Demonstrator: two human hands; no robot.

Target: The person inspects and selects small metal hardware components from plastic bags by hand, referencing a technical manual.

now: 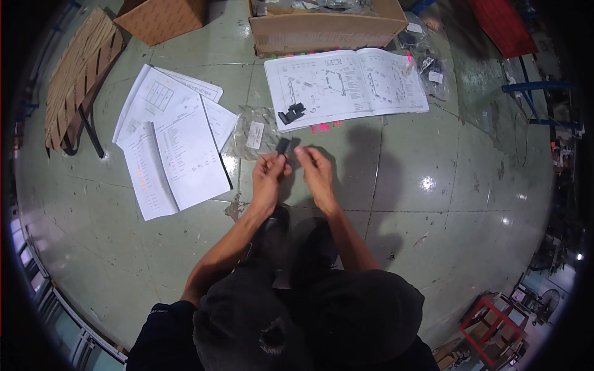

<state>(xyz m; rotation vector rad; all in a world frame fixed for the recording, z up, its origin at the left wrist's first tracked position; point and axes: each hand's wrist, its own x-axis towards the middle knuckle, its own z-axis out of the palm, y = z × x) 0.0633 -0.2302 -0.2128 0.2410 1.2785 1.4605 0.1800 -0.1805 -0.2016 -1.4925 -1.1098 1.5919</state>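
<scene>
A small black block-like part (283,146) sticks up from the fingers of my left hand (267,178), which is closed on its lower end. Close beside it on the right, my right hand (318,176) has its thumb and fingers drawn together, apart from the black part; whatever they may hold is too small to make out. Just beyond both hands, an opened manual (390,80) with line drawings lies on the floor. Several black parts (292,114) rest in a cluster on its lower left corner. A clear plastic bag (242,143) with a white label lies left of my fingers.
Printed sheets and a booklet (192,151) spread over the green floor at left. Beyond the manual stands an open cardboard box (328,34) holding plastic-wrapped items. Bagged black parts (433,68) lie right of it. Slatted cardboard (80,80) leans at far left; a red frame (492,328) stands lower right.
</scene>
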